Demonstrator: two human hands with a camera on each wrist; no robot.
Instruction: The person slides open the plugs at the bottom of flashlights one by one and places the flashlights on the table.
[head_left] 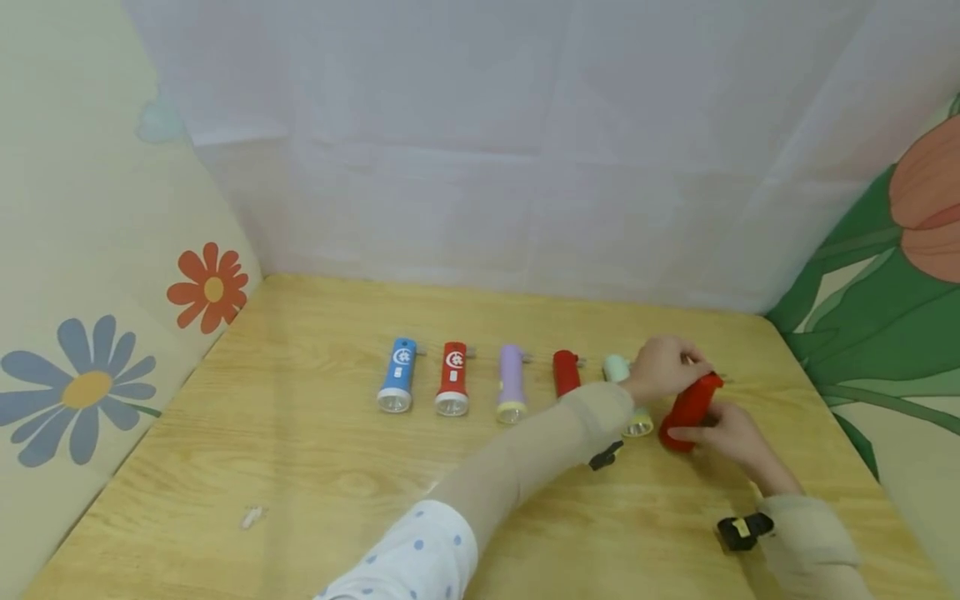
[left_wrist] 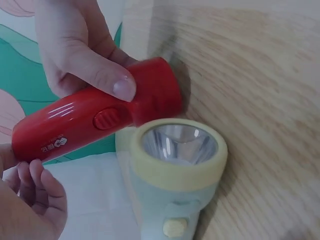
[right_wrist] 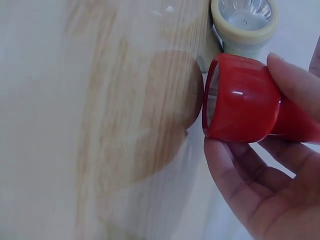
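A red flashlight (head_left: 687, 415) stands tilted at the right of the table, its lens end down close to the wood. My right hand (head_left: 738, 437) grips it near the head, the thumb (left_wrist: 122, 87) lying across the body by the ridged switch. At the upper tail end, my left hand (head_left: 667, 367) pinches the flashlight with its fingertips, the other fingers curled below. Right beside it lies a pale green flashlight (left_wrist: 175, 180) with a cream rim and button, partly covered by the left hand and wrist in the head view.
Leftward in a row lie a dark red flashlight (head_left: 566, 371), partly behind the left forearm, a lilac one (head_left: 512, 375), a red-and-white one (head_left: 453, 371) and a blue one (head_left: 400, 367). Small prongs stick out near their tails. A small whitish scrap (head_left: 252, 517) lies at the front left.
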